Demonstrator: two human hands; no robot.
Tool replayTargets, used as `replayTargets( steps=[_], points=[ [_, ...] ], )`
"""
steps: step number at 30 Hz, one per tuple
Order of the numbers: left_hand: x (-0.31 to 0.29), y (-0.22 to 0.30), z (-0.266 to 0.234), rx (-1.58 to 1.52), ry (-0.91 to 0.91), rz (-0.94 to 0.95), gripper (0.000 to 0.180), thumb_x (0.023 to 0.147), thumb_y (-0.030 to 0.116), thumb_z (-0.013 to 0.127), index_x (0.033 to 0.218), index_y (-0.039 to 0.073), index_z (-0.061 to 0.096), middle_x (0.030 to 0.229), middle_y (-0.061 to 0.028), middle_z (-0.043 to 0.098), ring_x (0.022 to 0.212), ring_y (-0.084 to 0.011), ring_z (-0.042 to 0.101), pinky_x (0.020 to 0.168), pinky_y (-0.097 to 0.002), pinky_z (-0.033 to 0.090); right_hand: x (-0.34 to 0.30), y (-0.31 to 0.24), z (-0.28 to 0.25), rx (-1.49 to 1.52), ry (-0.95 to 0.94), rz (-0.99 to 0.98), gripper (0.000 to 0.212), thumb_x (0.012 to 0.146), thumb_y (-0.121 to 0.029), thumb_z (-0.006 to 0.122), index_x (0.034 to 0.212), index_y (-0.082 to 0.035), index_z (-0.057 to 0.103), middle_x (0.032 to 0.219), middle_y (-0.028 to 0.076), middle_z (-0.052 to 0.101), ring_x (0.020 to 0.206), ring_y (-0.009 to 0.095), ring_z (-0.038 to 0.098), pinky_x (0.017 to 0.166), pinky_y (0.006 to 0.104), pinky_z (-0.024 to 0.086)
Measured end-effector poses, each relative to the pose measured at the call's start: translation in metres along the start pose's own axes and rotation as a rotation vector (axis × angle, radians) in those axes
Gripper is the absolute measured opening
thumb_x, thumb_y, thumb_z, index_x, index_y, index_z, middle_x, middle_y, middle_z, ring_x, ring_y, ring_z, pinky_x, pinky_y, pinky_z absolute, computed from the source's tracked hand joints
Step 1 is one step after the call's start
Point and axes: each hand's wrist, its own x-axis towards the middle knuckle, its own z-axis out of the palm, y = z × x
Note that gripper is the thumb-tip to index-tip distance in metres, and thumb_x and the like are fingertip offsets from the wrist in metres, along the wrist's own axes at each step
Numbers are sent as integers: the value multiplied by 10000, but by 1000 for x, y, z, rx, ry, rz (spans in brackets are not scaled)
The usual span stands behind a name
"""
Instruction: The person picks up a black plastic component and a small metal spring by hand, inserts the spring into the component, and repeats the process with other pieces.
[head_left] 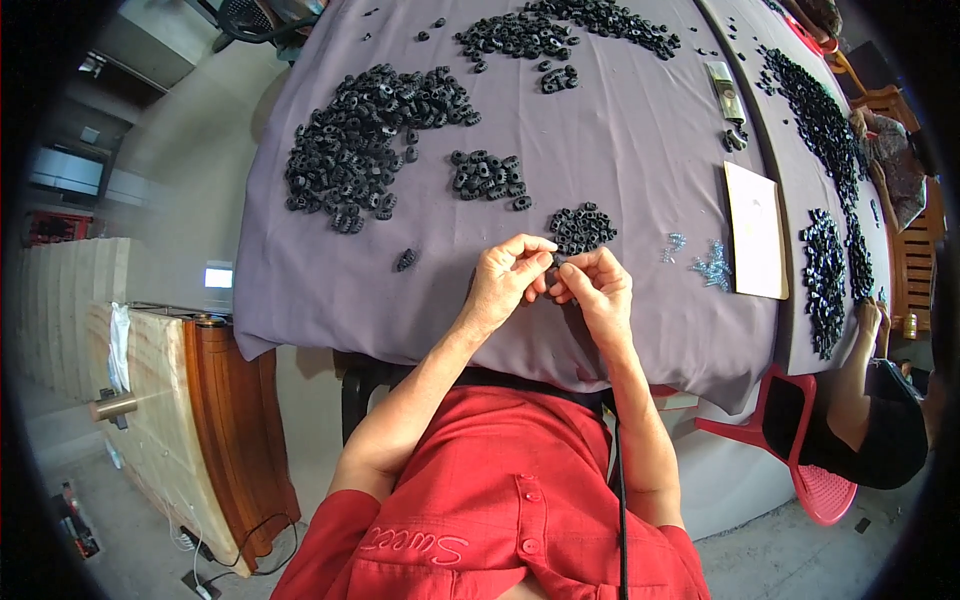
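At the edge of the counter (330, 300), my left hand (503, 281) and right hand (602, 292) pinch a small black piece (556, 260), likely for control; the black pile (582, 228) at one o'clock seems placed for reach.

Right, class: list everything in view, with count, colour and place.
Table: at least one, mauve-covered, centre
Parts: many, black, across table
Clear bits: two clusters, bluish, right
Board: one, cream, table's right
Packet: one, pale, beyond board
Plastic chair: one, red, lower right
Wood seats: some, brown, far right
Cabinet: one, brown, lower left
Other people: at least two, mixed clothing, right
Cord: one, black, lower centre
Shirt: one, red, bottom
Left hand: one, bare, centre, pinching dark piece
Right hand: one, bare, centre, likewise
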Motion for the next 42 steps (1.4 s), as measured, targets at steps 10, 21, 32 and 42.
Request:
replayTargets(
  steps=[10,21,32,42],
  points=[
    [-3,1,0,-21,29,-40,148,910,153,602,1008,53,648,612,17,564,487,-37,477,438,-186,395,1,0,1,50,-57,17,130,877,-10,585,954,-29,482,769,48,606,644,103,610,573,224,507],
    [-4,1,1,89,49,33,112,878,116,638,966,54,669,607,32,568,484,-22,478,415,-182,381,-2,0,2,-27,-34,12,113,856,2,590,898,-30,490,739,25,579,602,81,587,554,201,486],
    [-3,5,4,-7,78,-50,155,888,114,622,1018,33,642,646,22,570,509,-29,483,436,-179,388,-4,10,7,-65,2,-94,172,858,32,599,1009,12,518,758,32,591,657,91,609,590,217,514],
    [1,16,-12,-253,-114,-142,339,871,61,617,1180,16,484,778,-7,569,543,-30,477,447,-155,368,2,1,3,-392,-170,-95,406,756,-51,743,1137,-39,603,743,-1,534,603,52,481,557,220,429]
  ],
)
